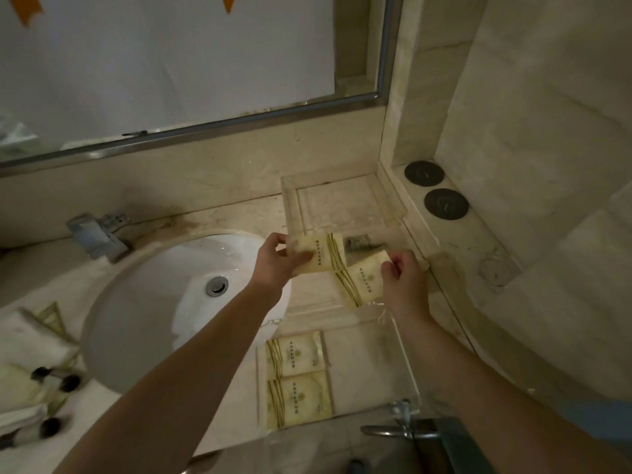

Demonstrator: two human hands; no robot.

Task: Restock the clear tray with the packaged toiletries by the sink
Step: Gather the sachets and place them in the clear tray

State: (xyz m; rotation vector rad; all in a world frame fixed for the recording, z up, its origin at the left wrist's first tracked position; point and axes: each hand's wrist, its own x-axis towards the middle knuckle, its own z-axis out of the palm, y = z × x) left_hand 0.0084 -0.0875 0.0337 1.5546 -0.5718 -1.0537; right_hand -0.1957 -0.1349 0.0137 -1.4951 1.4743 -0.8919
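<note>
- The clear tray (407, 357) is of transparent plastic, with thin walls, on the pale marble counter (239, 213) right of the round white sink (154, 302).
- Two flat cream packets (297, 378) with green stripes lie inside it.
- The left hand (277, 261) pinches one such packet (325, 251); the right hand (403, 278) grips another packet (362, 278), both above the tray.

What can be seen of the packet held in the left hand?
The packet in the left hand is a flat, cream rectangular sachet, apparently film or paper, with olive-gold stripes across it beside a line of dark print too small to read. The left hand pinches its left end, thumb on top, holding it roughly level above the counter's far clear tray. Its lower right corner meets or overlaps the right hand's similar packet; which one cannot be told.
</note>
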